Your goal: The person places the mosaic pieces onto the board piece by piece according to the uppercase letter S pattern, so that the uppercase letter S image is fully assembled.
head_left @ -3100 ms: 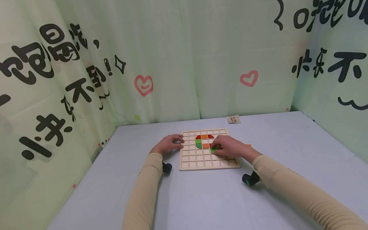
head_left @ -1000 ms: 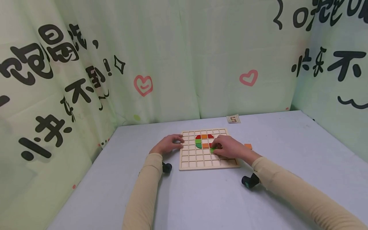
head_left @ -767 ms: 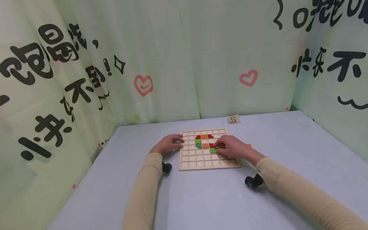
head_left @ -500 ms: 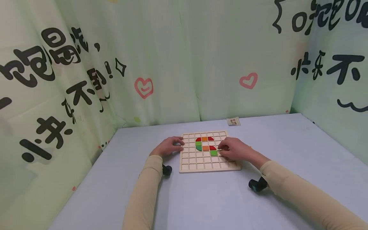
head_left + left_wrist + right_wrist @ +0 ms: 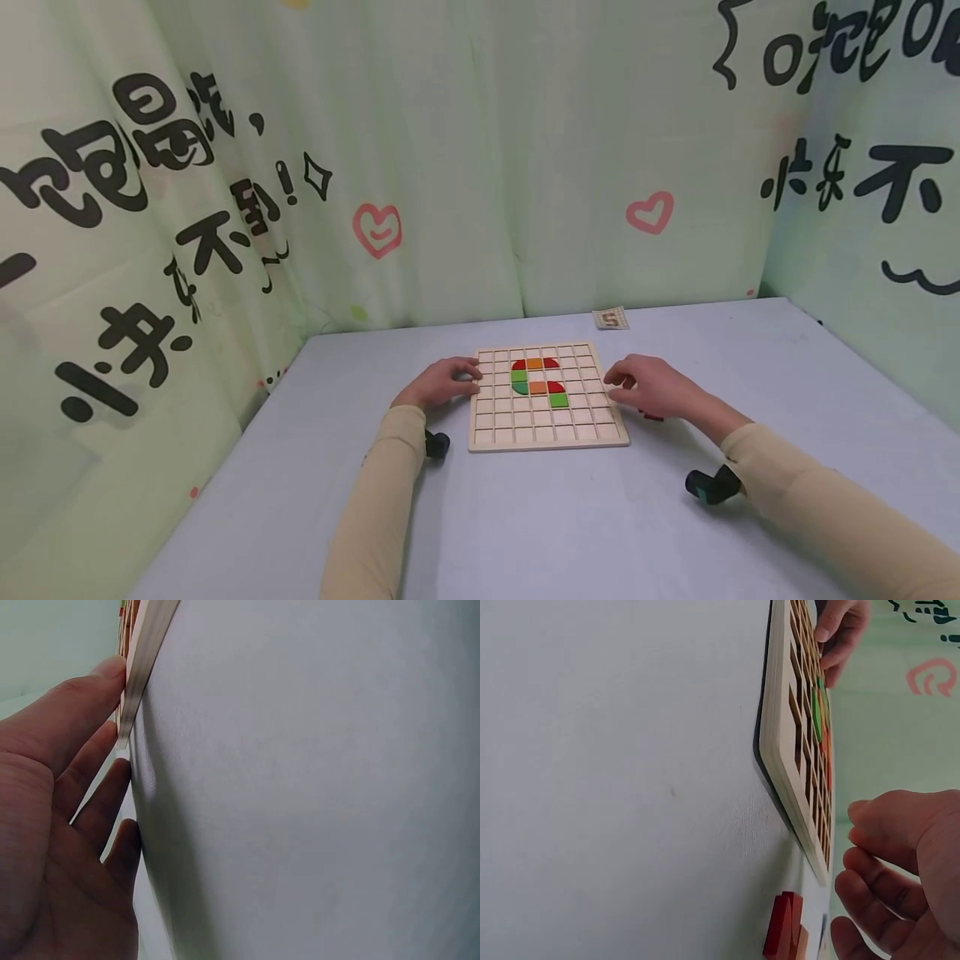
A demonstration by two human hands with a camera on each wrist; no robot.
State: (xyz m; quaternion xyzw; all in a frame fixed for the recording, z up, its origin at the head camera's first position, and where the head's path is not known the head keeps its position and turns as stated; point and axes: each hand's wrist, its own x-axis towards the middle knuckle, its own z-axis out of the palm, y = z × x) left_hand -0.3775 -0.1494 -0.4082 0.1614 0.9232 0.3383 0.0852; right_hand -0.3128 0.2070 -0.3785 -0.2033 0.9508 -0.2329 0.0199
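A pale wooden grid board [image 5: 517,425] lies on the table with several coloured tiles in its cells. Red, orange and green tiles form a rough ring, and a light green square tile [image 5: 558,401] sits just below the red quarter-round tile [image 5: 555,387]. My left hand [image 5: 438,382] rests at the board's left edge; in the left wrist view its thumb [image 5: 111,669] touches the rim. Beyond the board's right edge hovers my right hand [image 5: 656,387], fingers loosely bent and nothing between them. Red pieces [image 5: 783,926] lie on the table near it, partly hidden in the head view.
A small printed card [image 5: 611,318] lies near the table's back edge, behind the board. Printed curtains [image 5: 450,167] hang behind and beside the white table [image 5: 525,525]. A wrist camera [image 5: 712,486] hangs below my right wrist.
My right hand has let go of the light green tile, which stays in its cell, and has moved right, off the board. My left hand stays at the board's left edge.
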